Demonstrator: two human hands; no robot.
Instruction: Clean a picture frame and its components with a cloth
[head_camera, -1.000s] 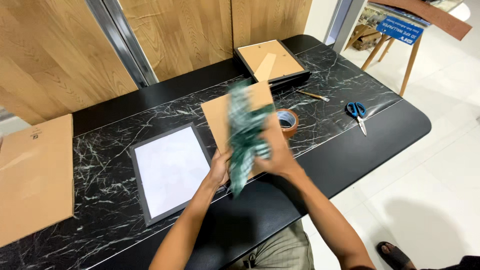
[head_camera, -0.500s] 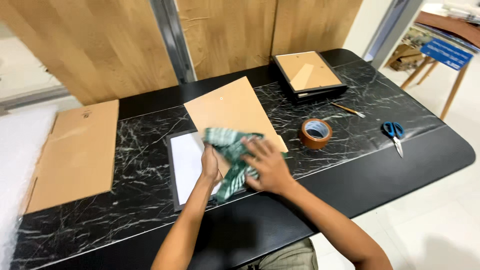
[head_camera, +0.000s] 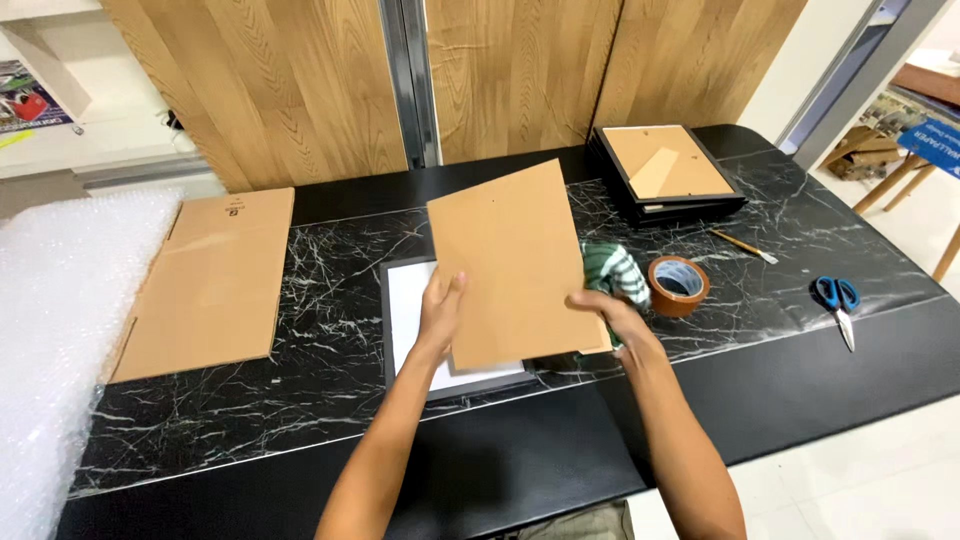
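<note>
Brown board (head_camera: 515, 265) is held up between both hands over the black marbled desk (head_camera: 330, 310), tilted, its long axis running from the person toward the wooden wall and leaning a little left. The left hand (head_camera: 440, 315) grips the board's near left edge, fingers (head_camera: 447, 290) pressed together against its face, thumb hidden behind. The right hand (head_camera: 610, 315) pinches the near right edge; its fingers also trap a green-and-white cloth (head_camera: 612, 275) bunched against that edge.

Directly beneath the board lies a dark frame (head_camera: 400, 330) with a white sheet inside, flat on the desk, its long axis roughly matching the board's. The board's near end overlaps the frame's right half, so the frame sits down and slightly left of the fingers. The left hand is nearer to it.

Just right of the cloth sits 1 roll of brown tape (head_camera: 678, 285); beyond it a pencil (head_camera: 742, 244), and well apart, blue scissors (head_camera: 838, 305). A stack of frames (head_camera: 665, 180) rests at the far right. Flat cardboard (head_camera: 210, 280) lies left, with bubble wrap (head_camera: 60, 320) past the desk edge. Nothing lies between board and frame.
</note>
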